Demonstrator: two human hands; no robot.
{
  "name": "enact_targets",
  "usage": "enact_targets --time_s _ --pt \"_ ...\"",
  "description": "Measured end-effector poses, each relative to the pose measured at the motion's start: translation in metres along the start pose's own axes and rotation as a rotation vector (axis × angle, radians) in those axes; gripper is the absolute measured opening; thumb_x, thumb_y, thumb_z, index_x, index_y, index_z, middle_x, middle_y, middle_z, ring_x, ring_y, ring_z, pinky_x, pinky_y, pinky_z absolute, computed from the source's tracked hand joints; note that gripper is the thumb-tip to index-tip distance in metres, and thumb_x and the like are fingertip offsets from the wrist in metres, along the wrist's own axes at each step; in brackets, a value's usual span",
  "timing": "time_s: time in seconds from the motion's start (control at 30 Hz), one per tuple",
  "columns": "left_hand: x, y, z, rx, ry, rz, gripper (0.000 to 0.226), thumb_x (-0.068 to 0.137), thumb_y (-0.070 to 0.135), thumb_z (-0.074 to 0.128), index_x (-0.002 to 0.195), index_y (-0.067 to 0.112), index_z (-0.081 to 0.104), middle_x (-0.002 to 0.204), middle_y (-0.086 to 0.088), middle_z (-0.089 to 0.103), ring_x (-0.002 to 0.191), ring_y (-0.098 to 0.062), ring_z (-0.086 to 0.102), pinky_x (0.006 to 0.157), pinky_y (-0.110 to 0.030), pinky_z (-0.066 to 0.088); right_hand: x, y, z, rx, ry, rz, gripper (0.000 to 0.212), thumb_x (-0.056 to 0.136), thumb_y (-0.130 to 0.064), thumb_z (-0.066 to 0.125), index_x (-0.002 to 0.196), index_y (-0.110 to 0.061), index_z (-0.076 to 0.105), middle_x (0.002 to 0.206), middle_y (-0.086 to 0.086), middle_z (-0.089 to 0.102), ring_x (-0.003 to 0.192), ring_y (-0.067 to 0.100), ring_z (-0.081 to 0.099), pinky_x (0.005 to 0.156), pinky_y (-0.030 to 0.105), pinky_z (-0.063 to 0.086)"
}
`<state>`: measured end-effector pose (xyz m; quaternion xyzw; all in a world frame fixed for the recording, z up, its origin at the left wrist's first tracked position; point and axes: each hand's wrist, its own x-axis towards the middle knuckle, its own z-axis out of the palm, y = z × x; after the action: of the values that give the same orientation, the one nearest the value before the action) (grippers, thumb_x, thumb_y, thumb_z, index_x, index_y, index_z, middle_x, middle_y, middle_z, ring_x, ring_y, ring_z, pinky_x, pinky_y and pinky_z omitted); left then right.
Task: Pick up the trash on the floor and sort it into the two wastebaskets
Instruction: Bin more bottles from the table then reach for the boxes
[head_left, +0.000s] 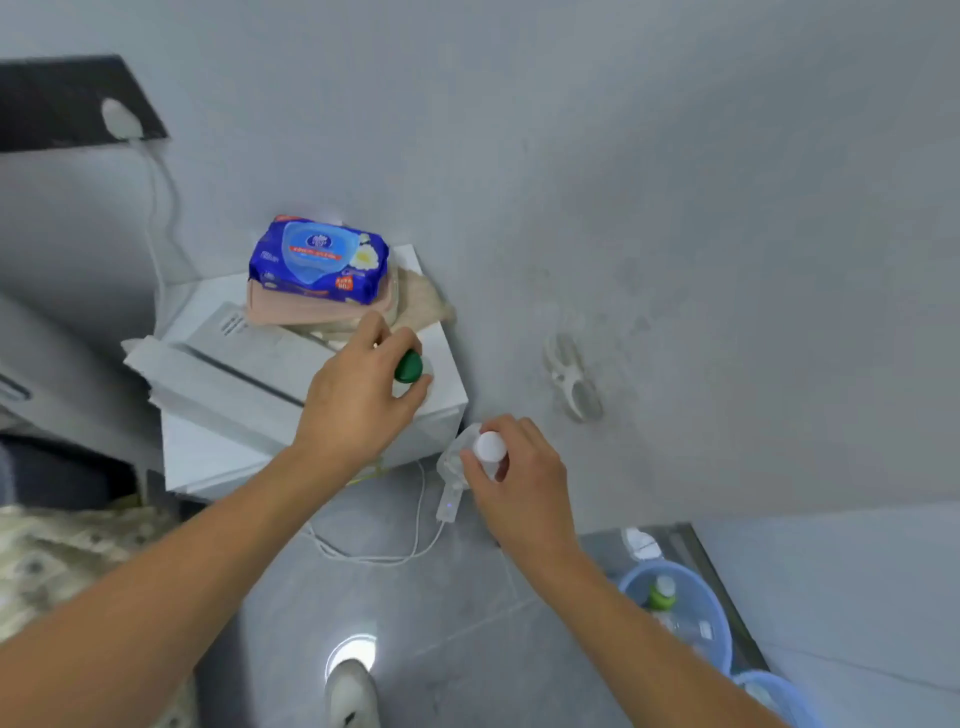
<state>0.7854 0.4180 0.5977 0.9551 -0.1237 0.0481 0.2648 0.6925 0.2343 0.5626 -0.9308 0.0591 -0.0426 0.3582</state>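
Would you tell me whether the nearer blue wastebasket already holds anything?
Not empty: the blue wastebasket holds a green-capped bottle and other clear items.

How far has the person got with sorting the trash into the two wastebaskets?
Partly done. One blue wastebasket at lower right already holds bottles, including a green-capped one. In hand: the left hand holds a green-capped item, and the right hand grips a white-capped bottle. Both must still be dropped in; the second wastebasket is barely visible.

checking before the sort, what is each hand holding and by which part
Left hand holds a green-capped bottle near its cap; right hand holds a white-capped clear bottle just below its cap.
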Motion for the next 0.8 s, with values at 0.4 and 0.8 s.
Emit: enact_targets --time_s 0.4,0.8 --pt "-0.196 0.184 -0.014 -0.108 0.066 -0.113 0.025 0.086 0.031 0.077 0.090 0.021 0.053 0.082 0.005 0.055 0.073 -0.021 0.052 0.058 -0.040 0.045 -0.217 0.072 -0.123 0.068 -0.127 0.044 0.019 0.091 -0.039 0.062 0.101 -0.023 0.059 0.098 -0.004 0.057 0.076 0.018 0.057 0.071 0.039 0.051" --pt "-0.279 0.342 0.219 -0.250 -0.339 -0.162 0.033 0.085 0.034 0.078 0.085 0.023 0.047 0.076 0.004 0.052 0.064 -0.015 0.051 0.056 -0.030 0.045 -0.341 0.315 -0.223 0.010 0.084 0.610 0.021 0.089 -0.030 0.070 0.104 -0.024 0.058 0.096 -0.002 0.062 0.081 0.019 0.063 0.073 0.039 0.053"
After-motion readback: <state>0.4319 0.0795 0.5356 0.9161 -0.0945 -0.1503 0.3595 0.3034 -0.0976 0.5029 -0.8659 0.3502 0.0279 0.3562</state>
